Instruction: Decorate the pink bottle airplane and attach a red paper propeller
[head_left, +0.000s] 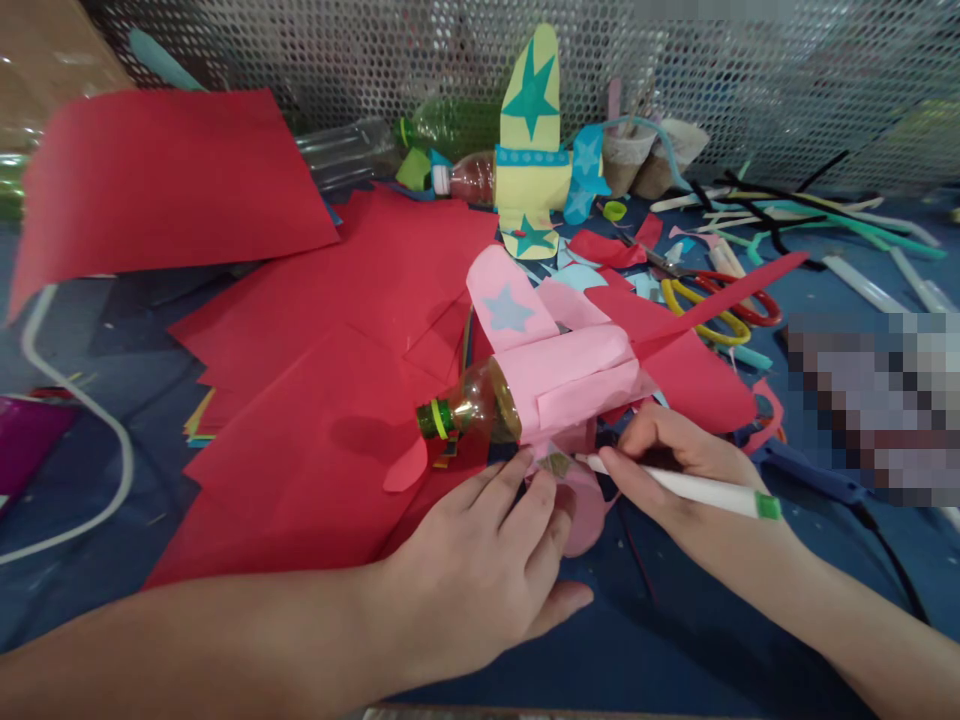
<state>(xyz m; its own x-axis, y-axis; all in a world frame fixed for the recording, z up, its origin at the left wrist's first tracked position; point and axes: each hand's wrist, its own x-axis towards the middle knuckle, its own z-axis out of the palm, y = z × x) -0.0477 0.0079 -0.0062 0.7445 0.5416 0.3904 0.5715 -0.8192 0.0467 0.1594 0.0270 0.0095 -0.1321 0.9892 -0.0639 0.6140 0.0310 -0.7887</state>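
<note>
My right hand (690, 470) grips a white marker (701, 491) with a green end, its tip against the lower pink paper wing (587, 510). My left hand (487, 560) lies with fingers stretched over the same wing, fingertips at a small greyish-green shape (555, 463) on it. The wing belongs to a model plane made of a clear brownish plastic bottle (480, 400) with a green neck, wrapped in pink paper (574, 375). Its upper wing (514, 303) carries a light blue star. The plane rests partly on red paper sheets (315, 430).
Behind stands a yellow paper plane (531, 180) with teal stars. Scissors (705, 310) with yellow and red handles lie among paper scraps at right. A blue tool (814, 472) with a black cord is nearby. Lifted red paper (180, 185) and a white cable (120, 440) are at left.
</note>
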